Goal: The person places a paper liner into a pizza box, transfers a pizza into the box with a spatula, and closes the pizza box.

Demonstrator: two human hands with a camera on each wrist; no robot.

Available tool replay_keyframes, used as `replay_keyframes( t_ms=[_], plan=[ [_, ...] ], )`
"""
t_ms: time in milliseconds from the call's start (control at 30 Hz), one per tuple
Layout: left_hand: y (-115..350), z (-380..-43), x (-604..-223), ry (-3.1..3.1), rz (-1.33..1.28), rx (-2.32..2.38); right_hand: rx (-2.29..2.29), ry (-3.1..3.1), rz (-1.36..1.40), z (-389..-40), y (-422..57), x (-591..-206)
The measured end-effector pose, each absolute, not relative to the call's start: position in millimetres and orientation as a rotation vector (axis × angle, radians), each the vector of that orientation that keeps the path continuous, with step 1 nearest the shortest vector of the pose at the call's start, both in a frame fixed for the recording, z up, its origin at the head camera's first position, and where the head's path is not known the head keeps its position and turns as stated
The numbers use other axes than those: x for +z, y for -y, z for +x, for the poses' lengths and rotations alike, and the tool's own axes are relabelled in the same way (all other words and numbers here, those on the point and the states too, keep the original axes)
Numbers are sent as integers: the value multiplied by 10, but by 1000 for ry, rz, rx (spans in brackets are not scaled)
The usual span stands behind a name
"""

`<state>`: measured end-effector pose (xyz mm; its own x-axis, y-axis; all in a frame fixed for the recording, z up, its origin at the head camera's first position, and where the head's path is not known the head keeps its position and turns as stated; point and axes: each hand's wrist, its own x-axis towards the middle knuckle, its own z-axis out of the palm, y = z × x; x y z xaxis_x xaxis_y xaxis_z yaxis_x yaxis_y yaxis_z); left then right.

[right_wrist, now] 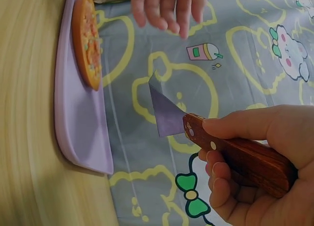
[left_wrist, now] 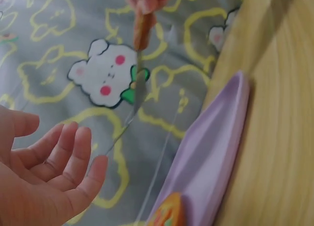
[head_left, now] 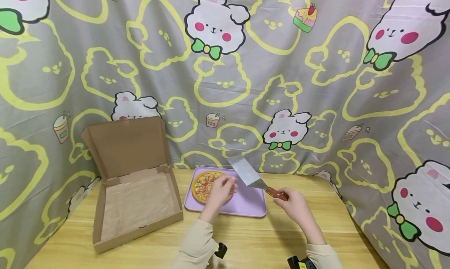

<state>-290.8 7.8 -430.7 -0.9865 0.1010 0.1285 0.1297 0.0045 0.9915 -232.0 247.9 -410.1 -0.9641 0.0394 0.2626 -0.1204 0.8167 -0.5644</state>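
A spatula [head_left: 245, 172] with a wide metal blade and a wooden handle is held above the right half of a purple tray [head_left: 242, 208]. My right hand [head_left: 295, 206] grips its handle, thumb along the wood in the right wrist view. On the tray's left half lies a small pizza [head_left: 205, 187]. My left hand [head_left: 221, 190] hovers over the pizza's right side in the head view and partly hides it. Its fingers are loosely bent with nothing between them, as the left wrist view shows [left_wrist: 54, 172].
An open cardboard pizza box [head_left: 140, 202] stands left of the tray, its lid [head_left: 130, 147] raised toward the back. Brown paper lines its base. A patterned curtain [head_left: 225, 85] hangs behind the wooden table [head_left: 242, 237].
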Motion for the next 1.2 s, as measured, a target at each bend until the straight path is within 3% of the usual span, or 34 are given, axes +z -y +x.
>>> replay_keyframes(
  t_ms=[467, 1200],
  plan=[
    [-369, -2801, -4532, 2298, -268, -2208, 867, 2700, 94, -2255, -2408, -4006],
    [-420, -2783, -4597, 1901, -20, -2839, 823, 2661, 236, -2225, -2196, -4024]
  ],
)
